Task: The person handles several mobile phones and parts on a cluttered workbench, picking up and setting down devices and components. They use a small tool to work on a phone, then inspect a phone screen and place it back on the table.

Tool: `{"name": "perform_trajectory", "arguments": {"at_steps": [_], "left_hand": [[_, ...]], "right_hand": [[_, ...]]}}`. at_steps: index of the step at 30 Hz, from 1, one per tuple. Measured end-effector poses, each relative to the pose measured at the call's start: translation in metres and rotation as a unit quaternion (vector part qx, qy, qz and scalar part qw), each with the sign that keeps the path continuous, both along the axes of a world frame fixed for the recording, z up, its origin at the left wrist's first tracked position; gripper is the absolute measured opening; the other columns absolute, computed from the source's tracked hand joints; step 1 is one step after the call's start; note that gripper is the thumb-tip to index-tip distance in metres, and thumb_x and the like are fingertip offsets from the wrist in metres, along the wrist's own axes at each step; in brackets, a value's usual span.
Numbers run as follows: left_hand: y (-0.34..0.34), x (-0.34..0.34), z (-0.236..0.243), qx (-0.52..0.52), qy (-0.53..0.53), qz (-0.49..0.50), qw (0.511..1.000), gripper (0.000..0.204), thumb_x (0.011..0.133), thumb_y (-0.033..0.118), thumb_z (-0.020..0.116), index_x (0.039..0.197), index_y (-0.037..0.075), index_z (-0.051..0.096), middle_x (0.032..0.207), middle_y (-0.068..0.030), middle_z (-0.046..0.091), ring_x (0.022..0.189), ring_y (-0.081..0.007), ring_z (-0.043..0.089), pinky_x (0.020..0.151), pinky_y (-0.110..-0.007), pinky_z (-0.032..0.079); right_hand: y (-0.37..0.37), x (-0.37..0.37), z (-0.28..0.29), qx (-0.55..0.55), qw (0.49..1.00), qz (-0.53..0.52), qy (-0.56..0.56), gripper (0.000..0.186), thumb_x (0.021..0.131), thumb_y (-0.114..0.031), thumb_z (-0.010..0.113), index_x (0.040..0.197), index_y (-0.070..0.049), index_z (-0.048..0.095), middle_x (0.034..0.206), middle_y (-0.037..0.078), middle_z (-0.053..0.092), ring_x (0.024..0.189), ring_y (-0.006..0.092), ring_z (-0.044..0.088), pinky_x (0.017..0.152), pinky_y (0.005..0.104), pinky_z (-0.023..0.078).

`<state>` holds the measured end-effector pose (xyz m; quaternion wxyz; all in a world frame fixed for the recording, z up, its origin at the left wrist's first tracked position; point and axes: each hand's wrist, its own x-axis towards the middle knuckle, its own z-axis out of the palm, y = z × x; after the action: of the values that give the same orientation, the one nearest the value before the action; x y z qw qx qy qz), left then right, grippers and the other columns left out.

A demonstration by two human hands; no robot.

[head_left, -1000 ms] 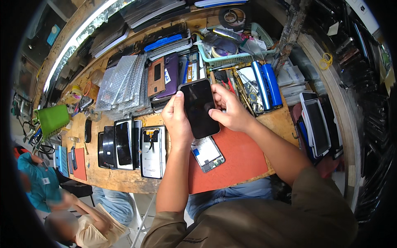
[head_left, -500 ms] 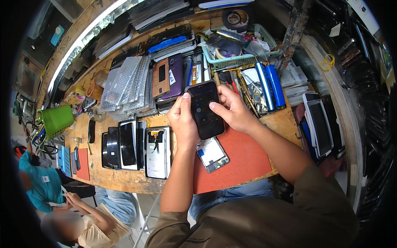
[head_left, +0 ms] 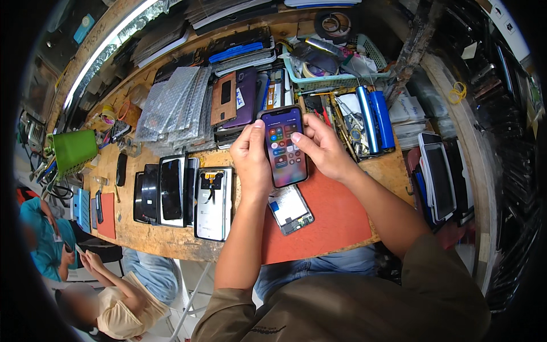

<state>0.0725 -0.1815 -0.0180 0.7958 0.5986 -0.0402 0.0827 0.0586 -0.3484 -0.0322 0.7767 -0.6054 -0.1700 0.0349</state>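
A black smartphone is held upright between my two hands above the bench, its lit screen showing a panel of round and square icons. My left hand is closed round its left edge, thumb at the upper left side. On the right edge, my right hand grips with the fingers behind, and its thumb lies over the screen. Below the smartphone, an opened phone body with bare circuit board and battery lies on a red mat.
Left of the mat stand phone housings and screens and an opened phone back. Bubble-wrap sleeves, a green basket and blue cylinders line the back. Two people sit at lower left, one in a teal shirt.
The smartphone's screen has gone from dim to brightly lit with coloured icons. My hands keep their hold. The view has shifted slightly, and the seated people's hands have moved.
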Motion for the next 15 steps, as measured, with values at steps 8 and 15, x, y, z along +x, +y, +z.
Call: {"name": "perform_trajectory", "arguments": {"at_steps": [8, 15], "left_hand": [[0.014, 0.007, 0.017, -0.09, 0.016, 0.031, 0.995, 0.031, 0.11, 0.025, 0.054, 0.094, 0.003, 0.068, 0.089, -0.0052, 0.073, 0.075, -0.0098, 0.067, 0.07, -0.026, 0.055], [-0.001, 0.001, 0.007, -0.105, 0.036, -0.008, 0.994, 0.03, 0.11, 0.023, 0.056, 0.099, 0.0, 0.07, 0.094, -0.0037, 0.072, 0.08, -0.008, 0.064, 0.075, -0.025, 0.053]], "right_hand": [[-0.003, -0.01, 0.009, -0.159, 0.982, 0.094, -0.032, 0.061, 0.093, -0.004, 0.069, 0.145, 0.0, 0.039, 0.116, 0.013, 0.071, 0.1, 0.0138, 0.068, 0.088, 0.0319, 0.054], [-0.001, -0.006, 0.003, -0.095, 0.993, -0.035, -0.054, 0.045, 0.097, -0.004, 0.066, 0.139, 0.0, 0.048, 0.11, 0.006, 0.069, 0.094, 0.0115, 0.066, 0.084, 0.0287, 0.052]]}}
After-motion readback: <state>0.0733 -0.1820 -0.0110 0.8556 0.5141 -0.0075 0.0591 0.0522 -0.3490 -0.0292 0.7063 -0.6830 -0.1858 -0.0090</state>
